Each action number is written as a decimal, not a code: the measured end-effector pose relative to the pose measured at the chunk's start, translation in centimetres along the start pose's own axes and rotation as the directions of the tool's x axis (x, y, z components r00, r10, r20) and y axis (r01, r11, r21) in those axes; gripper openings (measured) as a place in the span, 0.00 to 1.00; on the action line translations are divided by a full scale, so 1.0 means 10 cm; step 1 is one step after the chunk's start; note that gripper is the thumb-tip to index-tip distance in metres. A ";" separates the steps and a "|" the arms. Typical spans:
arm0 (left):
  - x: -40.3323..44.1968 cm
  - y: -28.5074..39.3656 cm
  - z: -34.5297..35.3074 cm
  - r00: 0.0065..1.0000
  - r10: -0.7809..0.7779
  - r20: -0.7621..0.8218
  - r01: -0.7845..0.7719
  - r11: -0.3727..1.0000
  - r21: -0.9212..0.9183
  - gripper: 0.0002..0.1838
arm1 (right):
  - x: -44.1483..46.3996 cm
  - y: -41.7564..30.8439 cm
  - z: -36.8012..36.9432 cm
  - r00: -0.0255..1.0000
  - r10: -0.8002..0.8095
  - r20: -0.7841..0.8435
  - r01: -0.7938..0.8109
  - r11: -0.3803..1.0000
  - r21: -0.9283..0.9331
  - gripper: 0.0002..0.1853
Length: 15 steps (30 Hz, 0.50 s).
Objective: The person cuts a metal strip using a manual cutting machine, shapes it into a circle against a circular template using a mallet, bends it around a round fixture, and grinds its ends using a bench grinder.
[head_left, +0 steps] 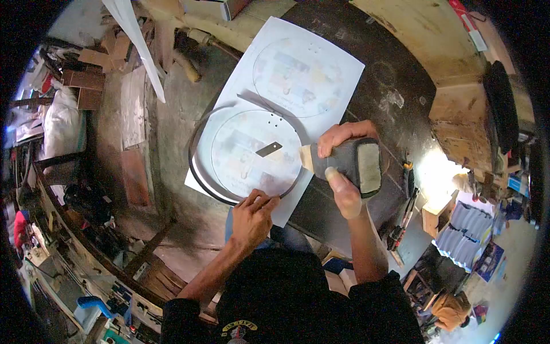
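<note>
Steadiness helps mid-frame: our left hand (252, 219), grip unclear, should brace the band (201, 187); our right hand (348, 198) grips the block (350, 162).

Has both forearms bare and out in front, slanting inward! Stretches the left forearm (213, 270) forward, with the wrist almost in line, and shows the back of the left hand (252, 221). Bends those fingers (264, 200) at the knuckles, bunched close, with tips pointing down. And over on the other side, holds the right hand (347, 200) in a firm grip ahead of a steep right forearm (365, 246), with fingers curled across the far side and thumb (339, 180) pressing opposite!
</note>
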State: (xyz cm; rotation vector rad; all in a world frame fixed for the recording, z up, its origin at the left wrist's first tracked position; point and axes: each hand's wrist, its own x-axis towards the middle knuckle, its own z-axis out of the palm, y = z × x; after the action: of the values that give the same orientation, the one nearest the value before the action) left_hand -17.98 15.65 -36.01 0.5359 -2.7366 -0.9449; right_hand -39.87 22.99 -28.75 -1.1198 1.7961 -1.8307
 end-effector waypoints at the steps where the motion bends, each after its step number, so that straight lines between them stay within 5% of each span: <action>1: -0.01 0.00 0.02 1.000 -0.010 -0.007 0.010 1.000 -0.010 0.23 | 0.01 0.00 0.03 0.997 -0.068 -0.026 0.067 0.998 -0.017 0.17; 3: -0.02 -0.01 0.02 1.000 -0.018 -0.013 0.018 1.000 -0.017 0.23 | 0.02 -0.02 0.10 0.989 -0.136 -0.054 0.135 0.990 -0.033 0.17; 5: 0.00 0.02 -0.01 1.000 0.000 -0.027 0.000 1.000 -0.002 0.23 | 0.00 -0.06 0.14 0.987 -0.013 -0.158 0.057 0.959 0.277 0.19; 8: -0.02 -0.04 0.05 0.999 -0.009 -0.036 0.009 1.000 0.005 0.22 | -0.07 -0.37 0.17 0.980 0.003 -0.198 0.070 0.931 0.359 0.22; 11: -0.01 -0.02 0.02 0.999 -0.030 -0.033 0.029 1.000 -0.009 0.21 | -0.17 -0.33 0.09 0.988 -0.142 -0.060 0.154 0.944 0.291 0.22; 12: -0.02 -0.02 0.02 0.999 -0.031 -0.029 0.031 1.000 -0.007 0.21 | -0.30 -0.18 0.16 0.997 -0.040 -0.069 0.051 0.985 0.162 0.21; 15: -0.02 -0.03 0.02 1.000 0.001 -0.020 -0.001 1.000 0.002 0.21 | -0.27 -0.18 0.12 0.995 -0.103 -0.015 0.104 0.979 0.173 0.24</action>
State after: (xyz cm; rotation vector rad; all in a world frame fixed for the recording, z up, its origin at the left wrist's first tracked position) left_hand -17.75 15.61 -36.37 0.5419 -2.7200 -0.9318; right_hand -36.75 24.40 -27.95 -1.1614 1.5723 -2.0083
